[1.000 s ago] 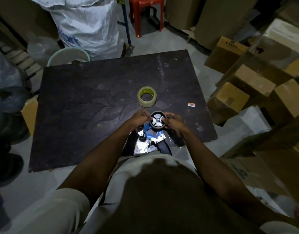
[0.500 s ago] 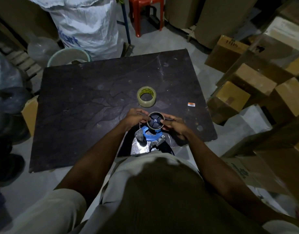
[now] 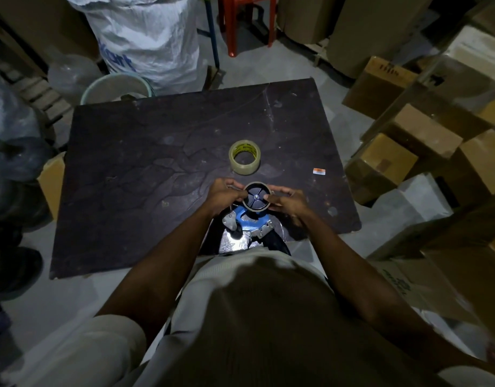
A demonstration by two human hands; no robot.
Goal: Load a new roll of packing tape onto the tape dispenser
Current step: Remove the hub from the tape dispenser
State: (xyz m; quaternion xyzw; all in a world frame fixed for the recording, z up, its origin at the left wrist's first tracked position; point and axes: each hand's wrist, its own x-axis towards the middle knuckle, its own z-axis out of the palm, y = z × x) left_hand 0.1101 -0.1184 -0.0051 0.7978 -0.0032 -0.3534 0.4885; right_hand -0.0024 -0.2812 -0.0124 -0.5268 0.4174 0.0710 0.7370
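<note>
A blue and metal tape dispenser (image 3: 250, 223) rests at the near edge of the dark table (image 3: 146, 177). Its black spool wheel (image 3: 256, 196) carries a thin, nearly bare brown core ring. My left hand (image 3: 226, 194) grips the ring's left side and my right hand (image 3: 287, 201) grips its right side. A full roll of clear packing tape (image 3: 244, 156) with a yellow inner core lies flat on the table just beyond my hands, untouched.
A small orange sticker (image 3: 319, 171) lies on the table to the right. Cardboard boxes (image 3: 408, 152) are stacked at the right. A white sack (image 3: 148, 37), a pale bucket (image 3: 115, 89) and a red stool (image 3: 246, 20) stand behind the table.
The hands have shifted slightly around the ring on the spool wheel, and the dispenser has tilted a little. The full roll has not moved.
</note>
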